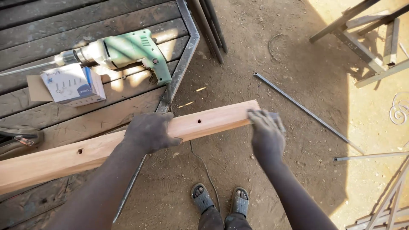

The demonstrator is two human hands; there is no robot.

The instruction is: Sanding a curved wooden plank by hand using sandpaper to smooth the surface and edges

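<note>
Your wooden plank (128, 142) is pale tan with faint straight grain and small dark drilled holes; the electric drill (128, 53) behind it has a light green body and a silver chuck; the small cardboard box (74, 85) is white and blue; the worktop (51, 25) is weathered grey-brown boards; your sandals (221, 200) are grey.

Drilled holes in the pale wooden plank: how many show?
2. One hole lies left of the left hand; the other hole sits between it and the right hand. The hands may hide more.
</note>
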